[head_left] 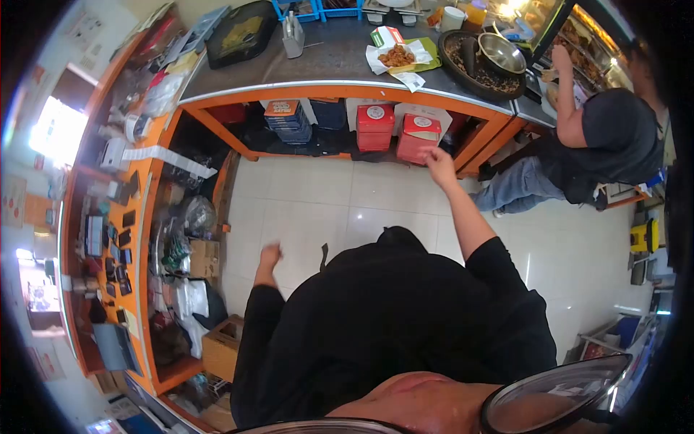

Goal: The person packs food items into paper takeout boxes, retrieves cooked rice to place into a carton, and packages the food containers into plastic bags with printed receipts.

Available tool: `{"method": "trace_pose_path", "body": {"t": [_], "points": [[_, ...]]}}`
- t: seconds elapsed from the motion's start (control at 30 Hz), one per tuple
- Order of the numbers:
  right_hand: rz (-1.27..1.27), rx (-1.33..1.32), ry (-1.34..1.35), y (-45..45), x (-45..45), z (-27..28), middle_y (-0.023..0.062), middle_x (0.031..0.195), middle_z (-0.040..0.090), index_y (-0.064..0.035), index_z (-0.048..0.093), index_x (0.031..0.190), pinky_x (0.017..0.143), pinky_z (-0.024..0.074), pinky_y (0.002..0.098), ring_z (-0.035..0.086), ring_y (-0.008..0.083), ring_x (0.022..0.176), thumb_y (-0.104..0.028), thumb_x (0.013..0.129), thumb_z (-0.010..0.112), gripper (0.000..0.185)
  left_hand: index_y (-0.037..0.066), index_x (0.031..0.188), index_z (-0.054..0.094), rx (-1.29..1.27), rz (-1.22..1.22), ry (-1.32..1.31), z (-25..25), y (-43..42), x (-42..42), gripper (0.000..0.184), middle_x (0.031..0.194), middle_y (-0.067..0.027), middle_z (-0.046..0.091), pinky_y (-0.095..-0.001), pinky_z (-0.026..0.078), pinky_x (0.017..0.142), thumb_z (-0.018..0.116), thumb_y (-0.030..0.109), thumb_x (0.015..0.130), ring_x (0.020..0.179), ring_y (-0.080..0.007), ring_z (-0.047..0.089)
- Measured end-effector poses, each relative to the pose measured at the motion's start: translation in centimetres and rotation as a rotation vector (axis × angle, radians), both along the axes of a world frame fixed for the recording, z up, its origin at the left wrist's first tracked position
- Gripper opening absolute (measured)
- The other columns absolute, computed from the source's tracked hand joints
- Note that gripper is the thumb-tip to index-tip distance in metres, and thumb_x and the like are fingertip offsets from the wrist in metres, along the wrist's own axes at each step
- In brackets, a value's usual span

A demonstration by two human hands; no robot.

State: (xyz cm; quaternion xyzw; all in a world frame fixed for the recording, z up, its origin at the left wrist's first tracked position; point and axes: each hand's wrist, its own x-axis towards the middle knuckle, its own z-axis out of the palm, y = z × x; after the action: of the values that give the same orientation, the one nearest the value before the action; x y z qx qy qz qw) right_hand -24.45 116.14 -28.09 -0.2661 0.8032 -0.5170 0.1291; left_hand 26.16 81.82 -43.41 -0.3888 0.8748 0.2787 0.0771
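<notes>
My right hand (439, 168) is raised in front of me, below the counter's edge and close to a red box (419, 137) on the lower shelf. Its fingers are bent together; whether anything is between them is too small to make out. Low over the tiled floor on the left, my left hand (270, 254) hangs at my side, slightly blurred, its fingers curled. Above, on the dark counter (329, 72), fried food (397, 56) lies on white paper in an opened box. A round dark tray (463, 76) with a metal bowl (502, 53) sits to its right.
A co-worker (607, 137) in dark clothes stands at the counter on the right, one arm raised near a lit food display (603, 47). Orange shelving (163, 145) with a paper strip runs along the left. A cardboard box (223, 349) is on the lower left. Blue boxes (289, 121) fill the shelf below the counter.
</notes>
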Motion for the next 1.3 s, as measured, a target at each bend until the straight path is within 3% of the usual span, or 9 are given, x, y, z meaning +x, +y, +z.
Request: {"method": "trace_pose_path", "body": {"t": [0.03, 0.07, 0.1, 0.27, 0.47, 0.77, 0.93, 1.17, 1.3], "points": [[-0.052, -0.045, -0.001, -1.1, -1.8, 0.5, 0.0064, 0.093, 0.069, 0.0000, 0.063, 0.106, 0.075, 0.0496, 0.0263, 0.062, 0.0112, 0.080, -0.002, 0.090, 0.053, 0.019, 0.004, 0.087, 0.063, -0.238, -0.306, 0.238, -0.2, -3.6, -5.8, 0.030, 0.067, -0.0095, 0.063, -0.0416, 0.051, 0.062, 0.048, 0.029, 0.092, 0.062, -0.0253, 0.061], [-0.100, -0.091, 0.004, -2.1, -4.0, 0.8, 0.0067, 0.093, 0.069, 0.0000, 0.063, 0.106, 0.075, 0.0494, 0.0262, 0.062, 0.0111, 0.081, -0.003, 0.091, 0.052, 0.019, 0.001, 0.093, 0.061, 0.376, 0.271, 0.362, 2.5, -4.5, -12.8, 0.029, 0.063, -0.0094, 0.057, -0.0369, 0.052, 0.057, 0.051, 0.028, 0.091, 0.055, -0.0208, 0.057], [-0.141, -0.130, 0.011, -3.1, -6.3, 1.3, 0.0069, 0.092, 0.069, 0.0000, 0.064, 0.106, 0.076, 0.0493, 0.0260, 0.062, 0.0110, 0.081, -0.004, 0.091, 0.052, 0.019, 0.000, 0.090, 0.061, 0.516, 0.336, 0.493, 5.6, -4.8, -18.8, 0.030, 0.061, -0.0069, 0.052, -0.0318, 0.052, 0.053, 0.050, 0.028, 0.093, 0.052, -0.0157, 0.052], [-0.247, 0.079, 0.162, -10.0, -17.5, 3.3, 0.0154, 0.095, 0.068, -0.0021, 0.064, 0.107, 0.080, 0.0498, 0.0339, 0.065, 0.0254, 0.088, -0.012, 0.086, 0.058, 0.024, 0.003, 0.098, 0.064, 0.517, 0.125, 0.734, 14.9, -4.9, -39.8, 0.021, 0.064, -0.0034, 0.055, -0.0278, 0.049, 0.051, 0.054, 0.020, 0.093, 0.052, -0.0104, 0.051], [-0.187, 0.553, 0.235, -16.2, -25.4, 2.6, 0.0208, 0.109, 0.057, -0.0022, 0.058, 0.111, 0.086, 0.0466, 0.0454, 0.056, 0.0392, 0.101, -0.027, 0.076, 0.072, 0.045, 0.003, 0.099, 0.064, 0.588, 0.165, 0.750, 18.1, -7.9, -55.2, 0.022, 0.073, -0.0013, 0.060, -0.0249, 0.046, 0.056, 0.057, 0.022, 0.093, 0.059, -0.0086, 0.055], [-0.047, 0.514, 0.246, -16.4, -26.9, 2.1, 0.0165, 0.103, 0.056, -0.0031, 0.057, 0.110, 0.082, 0.0455, 0.0464, 0.055, 0.0372, 0.098, -0.025, 0.071, 0.077, 0.049, -0.002, 0.107, 0.065, 0.351, 0.094, 0.641, 15.7, -10.7, -76.7, 0.037, 0.089, -0.0094, 0.069, -0.0267, 0.049, 0.066, 0.068, 0.027, 0.084, 0.075, -0.0120, 0.063], [-0.002, 0.419, 0.247, -16.5, -27.7, 1.9, 0.0147, 0.100, 0.058, -0.0042, 0.060, 0.107, 0.081, 0.0447, 0.0459, 0.055, 0.0363, 0.097, -0.023, 0.071, 0.076, 0.044, -0.003, 0.101, 0.066, 0.657, 0.045, 0.507, 17.5, -10.7, -78.0, 0.033, 0.085, -0.0088, 0.069, -0.0282, 0.051, 0.063, 0.072, 0.021, 0.079, 0.068, -0.0132, 0.063], [-0.058, 0.250, 0.361, -19.5, -27.2, 6.6, 0.0130, 0.094, 0.058, -0.0046, 0.063, 0.099, 0.075, 0.0466, 0.0389, 0.057, 0.0318, 0.087, -0.017, 0.077, 0.072, 0.027, -0.004, 0.112, 0.058, 0.932, 0.453, 0.682, 19.6, -12.6, -66.2, 0.030, 0.100, -0.0153, 0.065, -0.0322, 0.055, 0.075, 0.063, 0.012, 0.086, 0.082, -0.0220, 0.068], [0.402, 0.041, -0.019, -23.0, -25.6, 10.4, 0.0105, 0.105, 0.060, -0.0098, 0.059, 0.114, 0.072, 0.0501, 0.0345, 0.059, 0.0293, 0.094, -0.015, 0.080, 0.068, 0.035, 0.000, 0.121, 0.053, 0.691, 0.041, 0.531, 20.8, -9.8, -60.4, 0.042, 0.112, -0.0107, 0.063, -0.0358, 0.051, 0.090, 0.070, 0.008, 0.083, 0.106, -0.0229, 0.061]]}}
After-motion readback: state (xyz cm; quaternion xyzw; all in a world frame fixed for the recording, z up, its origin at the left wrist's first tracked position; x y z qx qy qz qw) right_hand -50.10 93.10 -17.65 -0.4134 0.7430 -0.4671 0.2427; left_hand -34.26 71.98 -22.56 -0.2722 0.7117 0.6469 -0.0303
